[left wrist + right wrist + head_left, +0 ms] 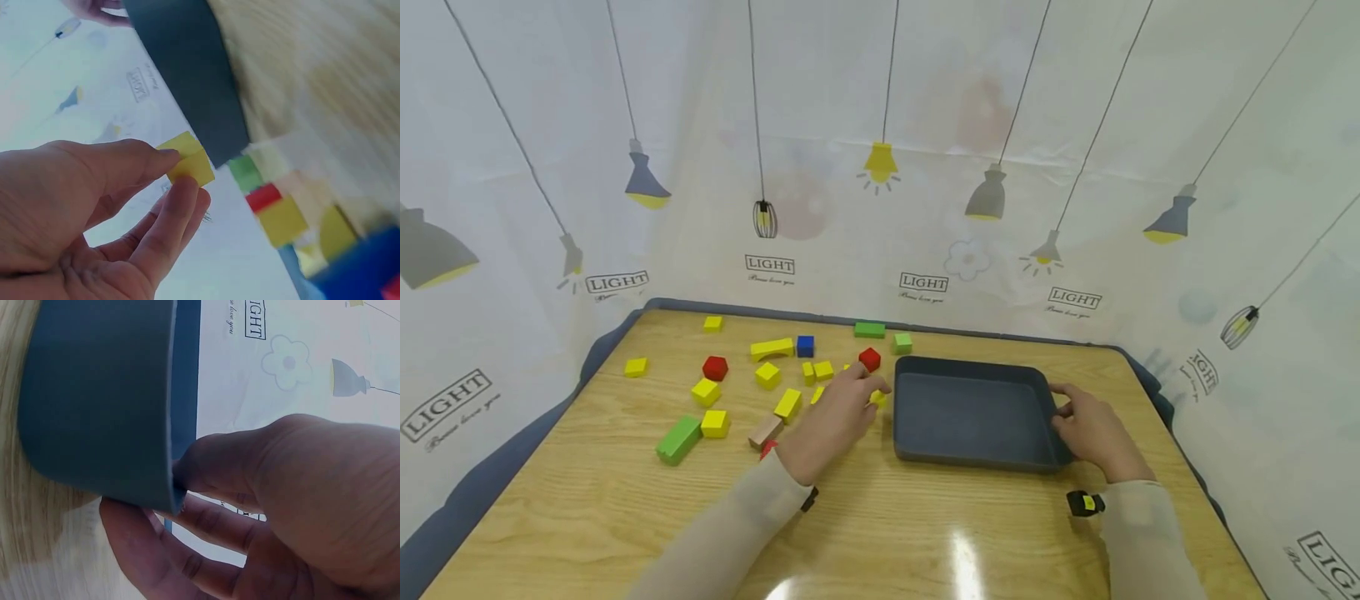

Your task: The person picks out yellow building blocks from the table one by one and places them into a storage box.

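My left hand (837, 414) pinches a small yellow block (195, 164) between thumb and fingertips, just off the tray's left side in the head view. The dark grey rectangular tray (973, 421) lies on the table with nothing in it. At its right side, my right hand (1096, 432) grips the rim; in the right wrist view the thumb lies over the tray wall (103, 406) and the fingers are on the outside. A red block (869, 359) sits just beyond the left hand, beside a light green block (902, 342).
Several yellow blocks (767, 376) are scattered over the table's left half. Among them lie a blue cube (806, 347), a red block (715, 368), a long green block (679, 440), a plain wooden block (766, 432) and a yellow arch (772, 348). A printed curtain (835, 275) hangs behind the table.
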A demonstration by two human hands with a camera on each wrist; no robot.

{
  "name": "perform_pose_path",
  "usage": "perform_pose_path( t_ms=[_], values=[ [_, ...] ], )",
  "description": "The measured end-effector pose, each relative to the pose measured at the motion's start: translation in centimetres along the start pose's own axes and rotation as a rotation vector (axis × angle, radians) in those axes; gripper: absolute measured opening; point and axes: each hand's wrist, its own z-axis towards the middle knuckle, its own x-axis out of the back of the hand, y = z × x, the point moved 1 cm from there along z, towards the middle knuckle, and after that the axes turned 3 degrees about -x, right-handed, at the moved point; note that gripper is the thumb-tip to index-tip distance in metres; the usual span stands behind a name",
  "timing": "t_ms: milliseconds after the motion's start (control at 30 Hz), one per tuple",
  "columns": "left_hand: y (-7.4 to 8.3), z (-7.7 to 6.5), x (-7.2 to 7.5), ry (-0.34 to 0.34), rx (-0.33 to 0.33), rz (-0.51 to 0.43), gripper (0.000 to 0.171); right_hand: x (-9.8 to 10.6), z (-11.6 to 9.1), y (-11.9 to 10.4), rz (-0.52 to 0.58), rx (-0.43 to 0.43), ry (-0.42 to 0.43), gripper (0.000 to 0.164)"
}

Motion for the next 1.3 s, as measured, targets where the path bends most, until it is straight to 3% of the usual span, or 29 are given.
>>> perform_pose_path(
  t_ms=[100, 267, 500, 733, 1000, 1167, 1300],
  values=[
    [1.4, 0.6, -0.3, -0.009, -0.002, -0.020, 0.033, 0.0, 0.1, 0.0, 0.007, 0.001, -0.003, 0.064],
    [4.6, 1.7, -1.4, -0.035, -0.066, -0.036, 0.031, 0.1, 0.1, 0.1, -0.004, 0.003, -0.003, 0.063],
    [8.6, 3.0, -4.3, -0.064, -0.169, 0.015, 0.030, -0.1, -0.1, 0.2, 0.020, -0.008, -0.019, 0.061],
    [11.7, 5.2, -7.5, -0.142, -0.174, 0.062, 0.029, 0.0, 0.1, 0.1, 0.003, -0.005, -0.029, 0.062],
    [14.4, 7.0, -10.1, -0.209, -0.151, 0.127, 0.027, 0.1, 0.2, 0.2, -0.019, 0.012, -0.032, 0.061],
    [15.1, 7.5, -11.5, -0.201, -0.196, 0.180, 0.025, 0.0, 0.2, 0.2, -0.010, 0.025, -0.028, 0.060],
    [15.4, 7.6, -11.8, -0.228, -0.169, 0.163, 0.025, 0.1, 0.2, 0.2, 0.006, 0.015, -0.035, 0.061]
  ],
)
